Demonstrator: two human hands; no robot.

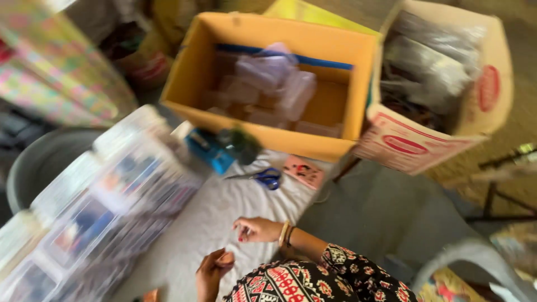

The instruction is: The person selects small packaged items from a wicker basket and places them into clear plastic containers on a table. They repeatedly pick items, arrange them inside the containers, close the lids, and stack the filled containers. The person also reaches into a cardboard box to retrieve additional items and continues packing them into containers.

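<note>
The picture is blurred by motion. My right hand [256, 229], with bangles on the wrist, rests on a white cloth [218, 207], its fingers drawn together with nothing seen in them. My left hand [211, 274] is curled just below it, beside my patterned sleeve [313, 279]; what it holds, if anything, is too blurred to tell. Blue-handled scissors [267, 178] and a pink card [304, 171] lie on the cloth a little beyond my right hand.
A yellow cardboard box [196, 72] with clear packets stands at the back. A white and red box [414, 145] of plastic-wrapped things is to its right. A blue object [208, 148] sits before the yellow box. Stacked clear packs [106, 207] fill the left.
</note>
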